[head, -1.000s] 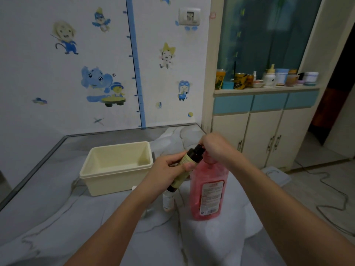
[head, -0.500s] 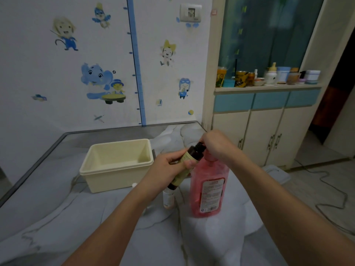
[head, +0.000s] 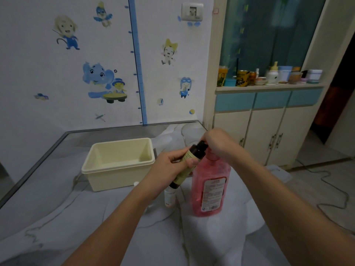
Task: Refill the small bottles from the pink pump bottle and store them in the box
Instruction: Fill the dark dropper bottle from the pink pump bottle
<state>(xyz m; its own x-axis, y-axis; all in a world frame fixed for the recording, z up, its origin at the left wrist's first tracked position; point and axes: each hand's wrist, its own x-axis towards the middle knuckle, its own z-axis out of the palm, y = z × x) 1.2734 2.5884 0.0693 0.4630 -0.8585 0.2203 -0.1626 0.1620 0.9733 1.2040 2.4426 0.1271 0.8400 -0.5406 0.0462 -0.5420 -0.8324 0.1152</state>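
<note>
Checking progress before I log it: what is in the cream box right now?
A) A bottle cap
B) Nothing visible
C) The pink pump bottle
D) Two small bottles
B: the cream box shows only its bare inside, while the dark small bottle is in the left hand at the pink pump bottle.

Little changed, right hand [head: 219, 144] slightly lower on pink pump bottle [head: 210, 187], camera view shifted
</note>
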